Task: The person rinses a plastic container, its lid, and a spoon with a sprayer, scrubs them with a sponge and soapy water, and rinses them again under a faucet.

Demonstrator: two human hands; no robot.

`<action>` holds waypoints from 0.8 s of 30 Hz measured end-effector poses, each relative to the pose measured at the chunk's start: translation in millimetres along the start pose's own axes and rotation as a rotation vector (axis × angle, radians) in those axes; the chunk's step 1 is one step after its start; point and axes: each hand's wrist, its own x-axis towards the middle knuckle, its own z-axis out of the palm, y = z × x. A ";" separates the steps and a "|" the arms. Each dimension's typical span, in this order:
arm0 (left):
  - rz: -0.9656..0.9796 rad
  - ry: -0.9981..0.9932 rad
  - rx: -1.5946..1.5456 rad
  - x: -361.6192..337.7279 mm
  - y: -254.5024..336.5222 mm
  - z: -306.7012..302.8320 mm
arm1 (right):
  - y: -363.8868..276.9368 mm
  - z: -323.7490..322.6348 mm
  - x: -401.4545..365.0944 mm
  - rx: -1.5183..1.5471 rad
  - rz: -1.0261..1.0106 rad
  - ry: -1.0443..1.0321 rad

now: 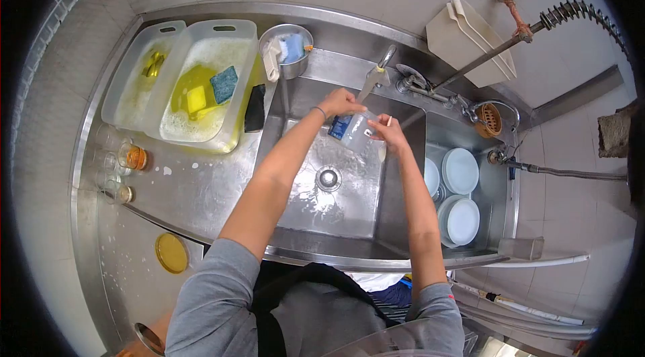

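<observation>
Over the left basin, my left hand (pixel 342 102) grips the upper side of a clear container (pixel 354 132) with a blue label. The fingers of my right hand (pixel 388 132) are closed on its right side. The container is tilted, and its mouth is partly hidden by my hands. Water (pixel 368 85) runs from the faucet (pixel 385 58) down toward it. Below lies the basin's drain (pixel 328 178), with wet patches around it.
Left of the basin, two translucent tubs (pixel 236 115) hold soapy yellowish water, a green scouring pad (pixel 224 84) and a yellow sponge (pixel 196 99). A metal bowl (pixel 290 69) holds sponges. White plates (pixel 462 221) stand stacked in the right basin. Glass jars (pixel 124 193) line the left counter.
</observation>
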 end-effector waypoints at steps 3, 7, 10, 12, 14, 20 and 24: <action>-0.033 0.279 0.010 15.9 -16.5 30.4 | 20.7 19.7 1.6 0.061 -0.009 0.108; -0.042 0.280 0.157 17.8 -8.9 44.9 | 47.9 40.6 -18.9 0.473 0.070 0.102; 0.168 0.513 0.595 -7.9 -27.9 67.3 | 86.4 52.2 -17.1 0.725 0.081 0.070; -0.060 0.206 0.487 -29.6 0.2 38.6 | 98.1 63.6 -27.7 0.790 0.071 0.001; -0.150 0.000 0.420 -25.5 -3.0 19.9 | 101.8 76.7 -37.1 0.875 0.085 -0.051; -0.237 -0.154 0.037 -13.7 -26.0 3.0 | 95.1 76.9 -43.5 0.707 -0.067 -0.047; -0.336 -0.130 -0.476 -9.1 -67.3 4.0 | 79.8 47.0 -26.5 0.213 -0.261 0.062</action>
